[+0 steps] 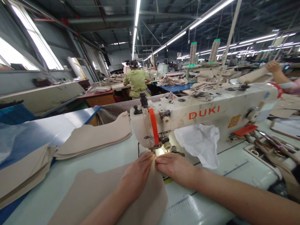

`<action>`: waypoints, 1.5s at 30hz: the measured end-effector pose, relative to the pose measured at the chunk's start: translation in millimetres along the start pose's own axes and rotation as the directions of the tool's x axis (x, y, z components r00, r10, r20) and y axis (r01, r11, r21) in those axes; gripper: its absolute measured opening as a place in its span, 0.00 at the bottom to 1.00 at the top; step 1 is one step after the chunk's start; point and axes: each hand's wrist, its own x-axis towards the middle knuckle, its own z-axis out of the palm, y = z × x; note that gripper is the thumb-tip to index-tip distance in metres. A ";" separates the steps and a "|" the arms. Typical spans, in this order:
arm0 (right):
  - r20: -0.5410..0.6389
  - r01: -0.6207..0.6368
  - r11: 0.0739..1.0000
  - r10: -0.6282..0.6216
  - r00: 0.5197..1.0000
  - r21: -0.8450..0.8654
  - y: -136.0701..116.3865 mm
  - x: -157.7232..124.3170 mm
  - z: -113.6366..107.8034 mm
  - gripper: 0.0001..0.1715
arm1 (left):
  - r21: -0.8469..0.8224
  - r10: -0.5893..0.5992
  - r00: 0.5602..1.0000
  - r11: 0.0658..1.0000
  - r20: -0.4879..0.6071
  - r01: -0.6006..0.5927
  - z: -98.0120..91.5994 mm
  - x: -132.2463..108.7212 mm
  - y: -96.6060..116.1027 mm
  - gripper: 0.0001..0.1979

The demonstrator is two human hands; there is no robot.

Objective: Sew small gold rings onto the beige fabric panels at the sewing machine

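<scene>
A beige fabric piece (100, 184) lies on the pale green table of a white sewing machine (201, 112) marked DUKI. My left hand (138, 172) rests on this piece, its closed fingers gripping the fabric just in front of the lit needle area. From the other side my right hand (174, 167) pinches the fabric edge, fingertips almost meeting those of the left. The presser foot (155, 151) is partly hidden behind my fingers. Under the machine arm hangs a crumpled white cloth (199, 143).
Stacks of beige pieces (98, 134) lie to the left, one stack (23, 175) nearer me. On the right stands a tray (264, 159) with scissors and straps. Thread cones (213, 51) rise behind. A person in green (137, 79) sits ahead; another person's hand (273, 66) holds fabric at far right.
</scene>
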 end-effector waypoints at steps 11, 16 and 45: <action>0.005 0.015 1.000 -0.015 1.000 0.009 4.3 4.5 2.3 0.07 | 0.077 -0.008 1.000 0.997 0.010 0.007 -0.1 5.2 -3.0 0.17; -0.021 0.010 1.000 -0.010 1.000 -0.008 6.6 4.2 6.6 0.07 | 0.052 -0.006 1.000 0.999 0.009 0.006 -1.1 7.7 -2.8 0.17; 0.042 0.109 0.993 -0.110 0.993 0.037 -46.7 -6.9 3.1 0.05 | 0.064 -0.086 0.996 0.994 -0.026 0.087 -16.6 -61.5 26.5 0.18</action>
